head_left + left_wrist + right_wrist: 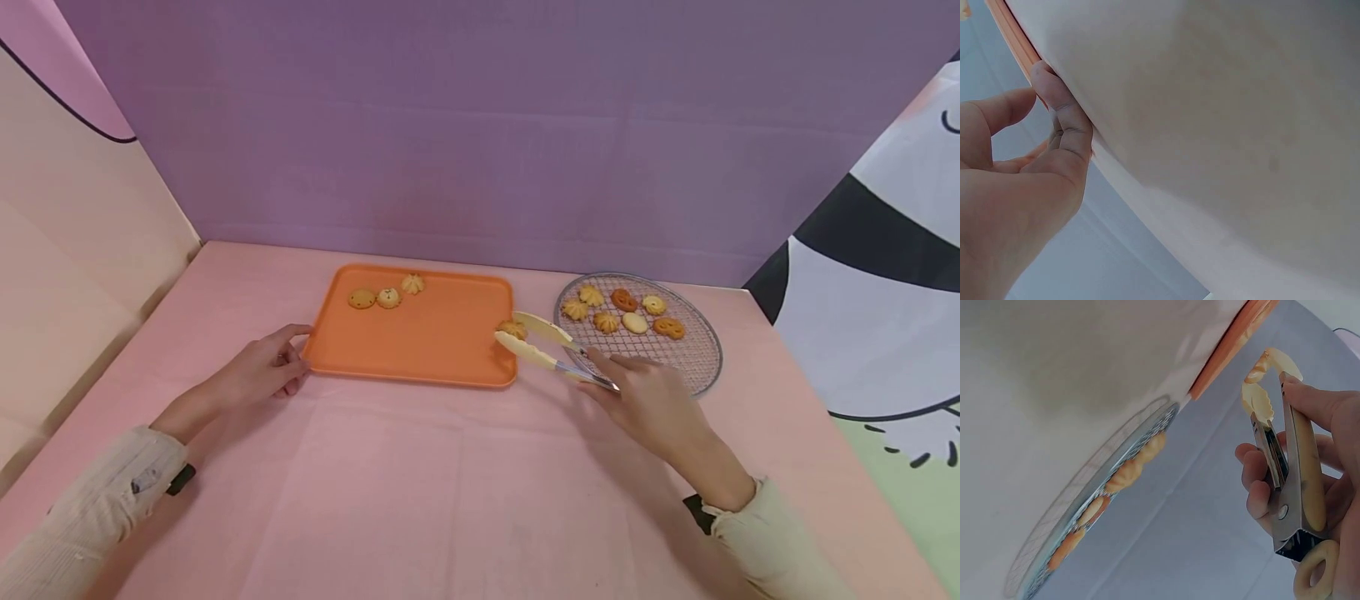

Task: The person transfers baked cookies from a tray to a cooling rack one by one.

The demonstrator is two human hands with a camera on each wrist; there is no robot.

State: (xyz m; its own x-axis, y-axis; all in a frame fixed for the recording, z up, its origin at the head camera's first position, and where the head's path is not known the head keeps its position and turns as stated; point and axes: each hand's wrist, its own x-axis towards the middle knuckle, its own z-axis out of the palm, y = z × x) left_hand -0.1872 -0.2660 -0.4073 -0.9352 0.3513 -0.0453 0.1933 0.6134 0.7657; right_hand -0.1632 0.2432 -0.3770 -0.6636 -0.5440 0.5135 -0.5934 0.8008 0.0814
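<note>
My left hand (262, 367) grips the left rim of an orange tray (450, 325) near its front corner, thumb and fingers curled against the edge. Three cookies lie at the tray's back left: a flat speckled cookie (362, 298), a small round decorated cookie (388, 297) and a ridged cookie (412, 283). My right hand (656, 408) holds metal tongs (558, 365) with cream-coloured tips. Another ridged cookie (512, 329) is pinched between those tips, raised above the tray's right rim. In the right wrist view, the tongs (1300, 462) lie between thumb and fingers.
Right of the tray stands a round wire mesh rack (690, 362). It bears several cookies, among them ridged ones, a pretzel-shaped cookie (669, 327) and a pale oval cookie (634, 323). A pink cloth (420, 492) covers the table; a purple backdrop (480, 150) rises behind it.
</note>
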